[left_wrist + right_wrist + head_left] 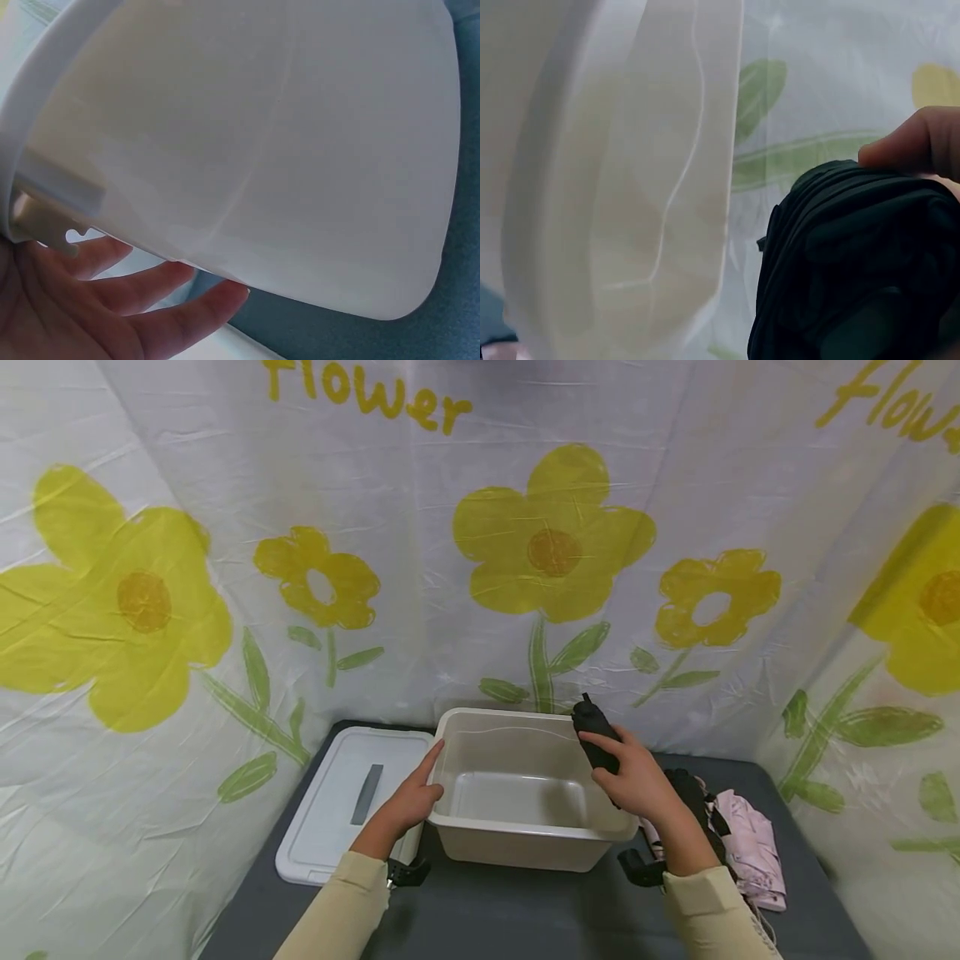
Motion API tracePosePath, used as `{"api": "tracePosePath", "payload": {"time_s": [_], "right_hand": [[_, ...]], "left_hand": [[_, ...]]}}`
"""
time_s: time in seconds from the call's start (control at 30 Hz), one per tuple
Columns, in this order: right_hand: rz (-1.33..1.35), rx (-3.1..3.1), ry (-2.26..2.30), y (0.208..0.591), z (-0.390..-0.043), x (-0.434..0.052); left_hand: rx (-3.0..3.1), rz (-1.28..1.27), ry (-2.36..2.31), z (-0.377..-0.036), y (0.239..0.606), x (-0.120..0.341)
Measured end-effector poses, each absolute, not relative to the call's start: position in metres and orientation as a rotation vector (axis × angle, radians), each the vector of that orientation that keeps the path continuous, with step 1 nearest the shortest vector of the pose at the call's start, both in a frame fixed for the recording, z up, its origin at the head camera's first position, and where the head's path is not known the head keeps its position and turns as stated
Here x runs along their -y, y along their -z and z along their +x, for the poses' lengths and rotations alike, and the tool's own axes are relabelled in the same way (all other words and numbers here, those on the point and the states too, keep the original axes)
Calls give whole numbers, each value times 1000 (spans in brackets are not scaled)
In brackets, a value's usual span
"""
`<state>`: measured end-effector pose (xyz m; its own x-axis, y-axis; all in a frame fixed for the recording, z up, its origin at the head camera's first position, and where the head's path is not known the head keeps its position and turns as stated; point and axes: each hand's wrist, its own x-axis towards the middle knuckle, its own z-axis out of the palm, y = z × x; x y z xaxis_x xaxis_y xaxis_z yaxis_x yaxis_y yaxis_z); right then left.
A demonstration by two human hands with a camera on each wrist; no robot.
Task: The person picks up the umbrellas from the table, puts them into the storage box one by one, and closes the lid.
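A beige plastic storage box point(510, 847) stands on the dark table. My left hand point(405, 803) holds its left rim, the index finger laid along the edge; in the left wrist view the other fingers point(187, 319) reach along the outside of the wall. My right hand point(637, 774) grips a folded black umbrella point(596, 727) over the box's right side, its narrow tip pointing up and away. In the right wrist view the umbrella point(847, 247) shows gathered fabric folds, with a fingertip pressed on top, beside the box wall point(682, 150).
A white lid point(322, 810) with a grey handle lies left of the box. To the right are a folded pink garment point(750, 843) and a black bundle point(686, 793). A flower-printed curtain point(420, 568) hangs directly behind the table point(495, 914).
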<state>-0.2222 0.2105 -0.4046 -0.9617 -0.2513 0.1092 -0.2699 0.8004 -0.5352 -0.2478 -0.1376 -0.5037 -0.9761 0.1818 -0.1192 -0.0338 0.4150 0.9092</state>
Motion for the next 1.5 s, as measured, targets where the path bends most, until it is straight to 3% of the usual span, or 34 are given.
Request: {"api": "tracePosePath", "payload": {"time_s": [1.0,1.5], "right_hand": [[678,3013,-1045,415,-240,-161],[661,3158,-1175,422,-261,-140]], "left_hand": [[-2462,136,-1618,-252,513,136],[-2475,117,-1606,-251,510,138]]}}
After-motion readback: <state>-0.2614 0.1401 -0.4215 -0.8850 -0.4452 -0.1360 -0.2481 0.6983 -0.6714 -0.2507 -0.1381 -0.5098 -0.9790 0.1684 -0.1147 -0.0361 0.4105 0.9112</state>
